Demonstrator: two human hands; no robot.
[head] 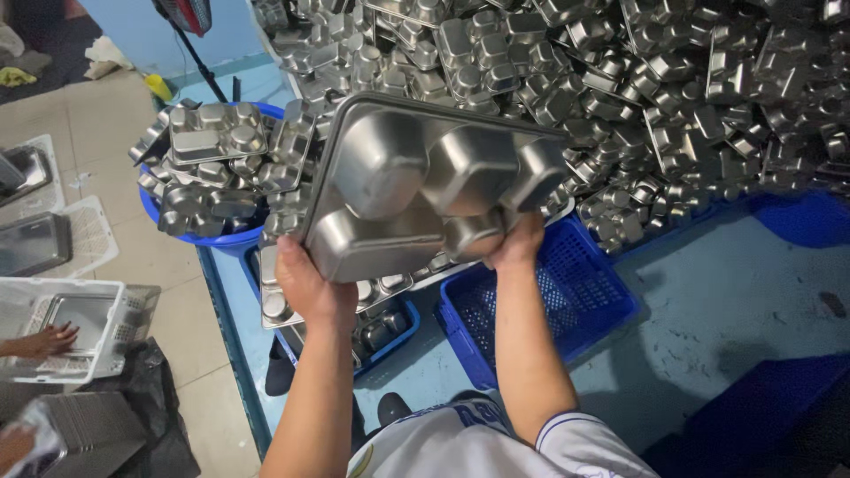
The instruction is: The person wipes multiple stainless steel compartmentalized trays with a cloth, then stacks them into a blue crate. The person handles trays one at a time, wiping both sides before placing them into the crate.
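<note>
I hold a steel compartment tray (416, 181) up in front of me with its underside toward the camera. My left hand (305, 288) grips its lower left corner. My right hand (516, 243) grips its lower right edge. Behind the tray rises a huge heap of the same steel trays (637, 80). Under it stands a blue plastic crate (611, 305), of which I see only the bare mesh bottom.
A round blue tub (208, 239) full of trays sits at the left. A second blue crate (394, 341) with trays lies below my left arm. At the far left another person's hand (44, 341) rests in a white basket (102, 292).
</note>
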